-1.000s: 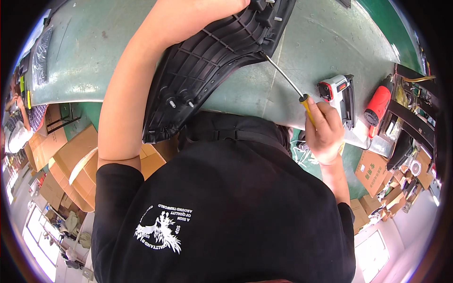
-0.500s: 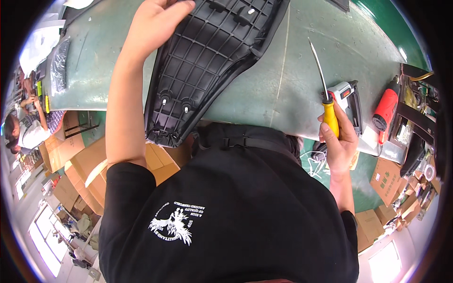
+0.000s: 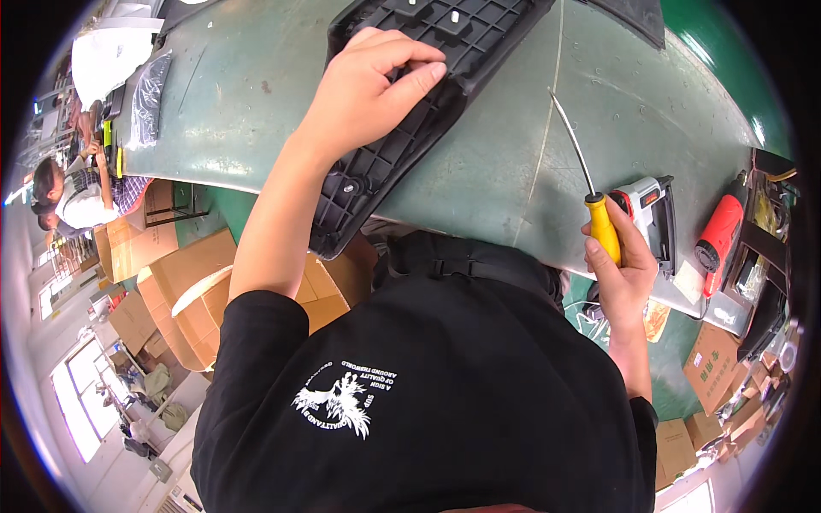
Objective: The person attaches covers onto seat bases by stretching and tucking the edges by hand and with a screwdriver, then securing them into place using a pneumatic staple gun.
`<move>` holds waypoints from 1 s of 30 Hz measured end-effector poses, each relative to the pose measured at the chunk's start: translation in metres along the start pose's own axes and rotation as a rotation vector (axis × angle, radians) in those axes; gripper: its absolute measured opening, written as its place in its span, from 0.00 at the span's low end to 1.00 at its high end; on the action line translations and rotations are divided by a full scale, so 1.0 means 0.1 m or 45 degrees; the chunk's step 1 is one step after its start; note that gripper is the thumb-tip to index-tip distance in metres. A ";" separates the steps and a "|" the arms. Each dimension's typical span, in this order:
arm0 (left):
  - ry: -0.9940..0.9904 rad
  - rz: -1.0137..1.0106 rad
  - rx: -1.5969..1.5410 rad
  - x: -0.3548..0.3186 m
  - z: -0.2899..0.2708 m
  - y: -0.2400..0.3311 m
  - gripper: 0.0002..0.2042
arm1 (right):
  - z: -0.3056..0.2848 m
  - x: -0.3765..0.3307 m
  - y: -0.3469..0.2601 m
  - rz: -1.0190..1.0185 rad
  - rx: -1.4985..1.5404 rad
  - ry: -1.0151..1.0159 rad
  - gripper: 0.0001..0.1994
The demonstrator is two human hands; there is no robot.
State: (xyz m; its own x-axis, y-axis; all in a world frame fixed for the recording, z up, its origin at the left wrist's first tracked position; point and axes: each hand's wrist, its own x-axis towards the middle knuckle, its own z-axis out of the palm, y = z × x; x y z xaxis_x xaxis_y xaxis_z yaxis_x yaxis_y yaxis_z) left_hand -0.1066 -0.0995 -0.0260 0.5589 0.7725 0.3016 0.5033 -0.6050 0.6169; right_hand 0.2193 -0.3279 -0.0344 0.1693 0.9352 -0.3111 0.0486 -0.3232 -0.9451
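Note:
A black plastic seat base (image 3: 505, 21), its ribbed underside up and dark cover wrapped over its edge, lies on the green workbench (image 3: 479, 184). Over its right edge hovers my left hand (image 3: 368, 90), fingers curled and thumb close to the index finger. Whatever is between those fingertips, if anything, is too small to make out. The hand and forearm hide the middle of the seat base. My right hand (image 3: 629, 265) is closed round the yellow handle of a screwdriver (image 3: 604, 231). Its slim metal shaft points up and to the left, apart from the seat base.
Right of the screwdriver lies a grey and black staple gun (image 3: 654, 214), with a red heat gun (image 3: 723, 231) farther right. Small staple-like bits are scattered on the bench. Cardboard boxes (image 3: 184, 282) stand at lower left. At far left sits another person (image 3: 90, 197).
My left hand has moved right and nearer across the seat base, to its right edge. The view has shifted, so the bench things appear farther right. The right hand still grips the screwdriver.

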 end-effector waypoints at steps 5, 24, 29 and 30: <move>-0.116 -0.124 -0.183 0.04 0.03 0.06 0.08 | 0.05 -0.02 0.02 -0.039 -0.008 -0.008 0.28; 0.027 -0.262 -0.236 -0.10 0.15 0.13 0.05 | 0.16 -0.05 -0.03 -0.005 0.030 -0.012 0.28; 0.033 -0.283 -0.310 -0.10 0.11 0.19 0.06 | 0.17 -0.05 -0.03 0.000 0.013 -0.024 0.28; 0.003 -0.274 -0.275 -0.10 0.11 0.20 0.06 | 0.17 -0.05 -0.02 0.001 0.013 -0.024 0.28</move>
State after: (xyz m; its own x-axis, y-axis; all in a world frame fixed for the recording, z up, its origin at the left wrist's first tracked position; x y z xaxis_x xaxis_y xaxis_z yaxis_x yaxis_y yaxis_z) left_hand -0.0942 -0.1214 -0.0245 0.4531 0.8790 0.1488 0.4578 -0.3726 0.8072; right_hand 0.2013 -0.3293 -0.0324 0.1506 0.9376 -0.3135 0.0384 -0.3224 -0.9458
